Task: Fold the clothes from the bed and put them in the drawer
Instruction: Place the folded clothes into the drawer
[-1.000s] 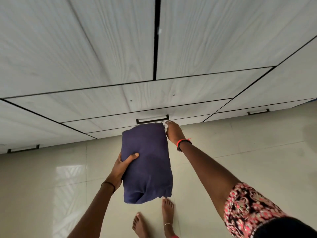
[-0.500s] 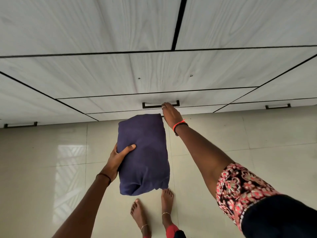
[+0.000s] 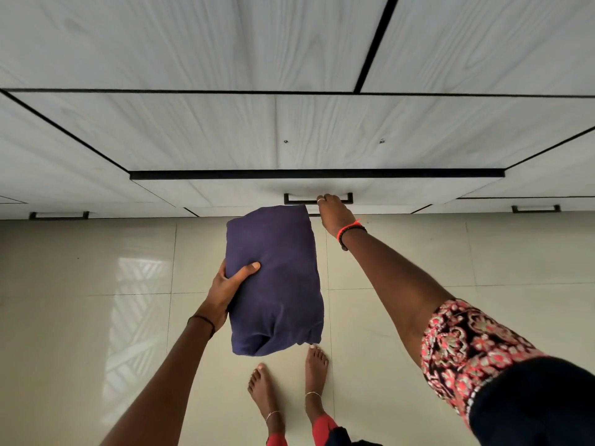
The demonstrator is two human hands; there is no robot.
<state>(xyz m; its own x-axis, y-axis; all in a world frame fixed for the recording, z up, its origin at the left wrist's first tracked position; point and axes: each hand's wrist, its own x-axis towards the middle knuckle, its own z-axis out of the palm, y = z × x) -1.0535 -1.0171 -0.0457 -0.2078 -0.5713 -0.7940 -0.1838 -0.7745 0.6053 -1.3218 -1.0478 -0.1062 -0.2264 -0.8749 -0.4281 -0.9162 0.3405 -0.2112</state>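
Folded dark-purple garment [image 3: 273,278]: a thick, soft rectangular bundle, long axis running away from the camera, near end rounded and tucked under, held up in the air above the tiled floor and gripped at its left edge. Pale wood-grain drawer front [image 3: 244,193] low in the wardrobe, pulled slightly out, with a dark gap along its top edge and a black bar handle [image 3: 317,199] just beyond the garment's far end.

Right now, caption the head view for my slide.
Left hand holds folded cloth; right hand grips drawer handle.
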